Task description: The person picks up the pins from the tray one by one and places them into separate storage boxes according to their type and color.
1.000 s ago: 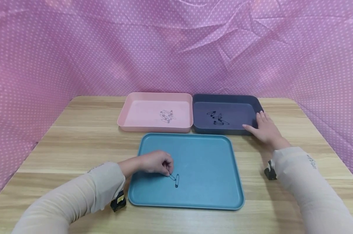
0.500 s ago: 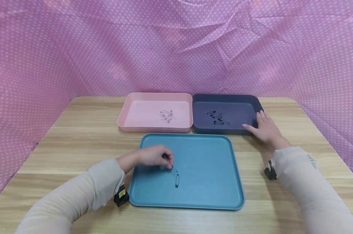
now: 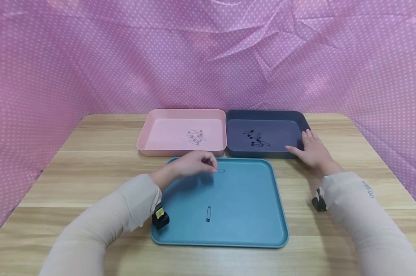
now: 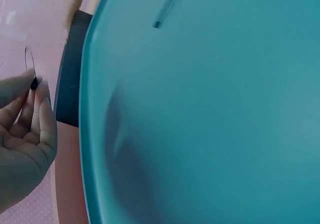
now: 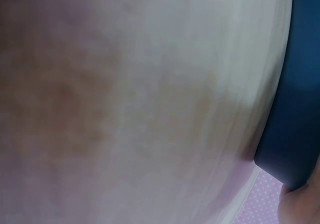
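Between thumb and fingertips, my left hand (image 3: pixel 196 163) pinches a safety pin (image 4: pixel 30 59) by its dark end, the thin wire loop sticking out. The hand is over the far left part of the blue tray (image 3: pixel 245 207). Another safety pin (image 3: pixel 208 214), black, lies on that tray nearer the front. My right hand (image 3: pixel 313 151) rests at the near right corner of the dark navy tray (image 3: pixel 280 132), fingers extended along its rim. Only a little of this hand shows in the right wrist view, beside the tray's wall (image 5: pixel 300 94).
Several black safety pins (image 3: pixel 257 140) lie in the navy tray. To its left, a pink tray (image 3: pixel 168 130) bears a pile of thin safety pins (image 3: pixel 196 137). Both stand behind the blue tray on a wooden table (image 3: pixel 90 172). A pink dotted cloth (image 3: pixel 194 57) hangs behind.
My left hand has lifted the safety pin and carried it away from me, toward the blue tray's far edge. The other pin there and my right hand have stayed put.
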`<state>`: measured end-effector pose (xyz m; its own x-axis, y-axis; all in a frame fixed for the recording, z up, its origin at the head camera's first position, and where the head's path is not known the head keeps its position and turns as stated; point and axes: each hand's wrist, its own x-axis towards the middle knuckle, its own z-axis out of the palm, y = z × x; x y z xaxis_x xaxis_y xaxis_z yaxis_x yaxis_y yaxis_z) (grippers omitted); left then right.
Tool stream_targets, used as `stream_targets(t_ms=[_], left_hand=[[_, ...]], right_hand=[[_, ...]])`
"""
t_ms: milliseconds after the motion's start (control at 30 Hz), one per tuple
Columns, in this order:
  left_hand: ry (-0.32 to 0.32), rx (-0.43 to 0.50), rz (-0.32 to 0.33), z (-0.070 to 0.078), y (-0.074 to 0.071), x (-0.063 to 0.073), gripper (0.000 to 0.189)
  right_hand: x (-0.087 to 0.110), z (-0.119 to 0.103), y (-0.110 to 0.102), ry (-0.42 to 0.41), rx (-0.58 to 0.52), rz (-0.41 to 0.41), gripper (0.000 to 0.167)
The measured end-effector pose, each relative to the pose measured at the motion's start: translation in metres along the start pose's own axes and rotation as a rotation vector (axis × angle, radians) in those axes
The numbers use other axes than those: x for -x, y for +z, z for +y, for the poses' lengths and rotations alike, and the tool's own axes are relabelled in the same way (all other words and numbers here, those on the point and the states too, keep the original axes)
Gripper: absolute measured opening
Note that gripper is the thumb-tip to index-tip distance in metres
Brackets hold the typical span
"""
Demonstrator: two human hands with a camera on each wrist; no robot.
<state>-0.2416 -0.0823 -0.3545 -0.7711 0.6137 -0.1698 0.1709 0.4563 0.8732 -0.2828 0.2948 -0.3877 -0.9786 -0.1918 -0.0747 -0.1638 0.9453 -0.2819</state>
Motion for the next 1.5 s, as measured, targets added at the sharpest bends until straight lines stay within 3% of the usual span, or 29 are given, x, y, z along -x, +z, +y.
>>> stream_targets(t_ms=[267, 567, 767, 1000, 1267, 1500], left_hand=[[-0.015, 0.024, 0.114, 0.012, 0.004, -0.035, 0.006], [-0.091, 0.116, 0.184, 0.026, 0.007, -0.075, 0.009], [-0.102, 0.166, 0.229, 0.030, 0.011, -0.105, 0.013], [-0.125, 0.098, 0.254, 0.026, 0.017, -0.133, 0.008], [-0.124, -0.005, 0.274, 0.024, 0.021, -0.153, 0.006], [-0.144, -0.188, 0.216, 0.025, 0.021, -0.164, 0.003]], right_hand=[[0.001, -0.001, 0.001, -0.009, 0.001, 0.017, 0.093], [-0.001, -0.001, 0.004, -0.002, -0.002, 0.006, 0.094], [-0.003, 0.000, 0.003, 0.001, -0.006, 0.008, 0.095], [-0.003, 0.000, 0.004, 0.003, 0.001, 0.010, 0.094], [-0.002, 0.003, 0.004, 0.005, 0.006, 0.015, 0.093], [-0.002, 0.002, 0.003, 0.006, 0.005, 0.010, 0.093]])
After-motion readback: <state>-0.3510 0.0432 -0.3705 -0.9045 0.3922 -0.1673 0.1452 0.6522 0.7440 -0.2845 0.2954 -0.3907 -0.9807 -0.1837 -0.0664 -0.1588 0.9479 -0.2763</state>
